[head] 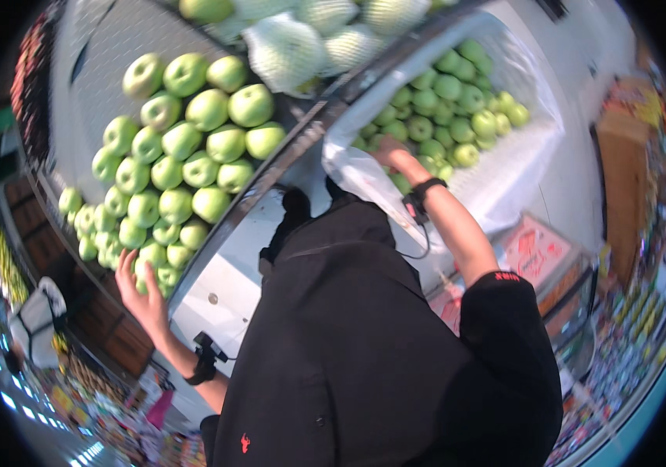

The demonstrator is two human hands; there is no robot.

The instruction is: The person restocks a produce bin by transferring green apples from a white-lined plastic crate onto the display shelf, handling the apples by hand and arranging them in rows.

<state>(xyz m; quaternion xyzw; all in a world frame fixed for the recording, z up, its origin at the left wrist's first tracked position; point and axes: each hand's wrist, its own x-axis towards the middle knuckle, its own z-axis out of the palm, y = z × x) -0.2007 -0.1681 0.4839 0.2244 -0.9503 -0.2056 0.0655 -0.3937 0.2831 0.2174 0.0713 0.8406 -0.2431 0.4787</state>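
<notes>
Green apples (181,140) lie in a sloping heap on the grey textured display shelf (93,64) to my left. At the heap's near end is my left hand (143,292), fingers spread against the apples; I see nothing lifted in it. To my right a box lined with white plastic sheet (519,169) holds many green apples (444,99), lower down than the shelf. My right hand (391,153) reaches over the liner's near edge into these apples. Its fingertips are partly hidden, so whether they grip an apple is unclear.
A dark shelf rail (251,192) runs between heap and box. Fruit in white foam nets (286,49) sits beyond a divider. A cardboard box (625,169) and a pink-and-white carton (534,251) stand at right. Both wrists wear black straps with cabled devices. A person in a cap (41,321) is at far left.
</notes>
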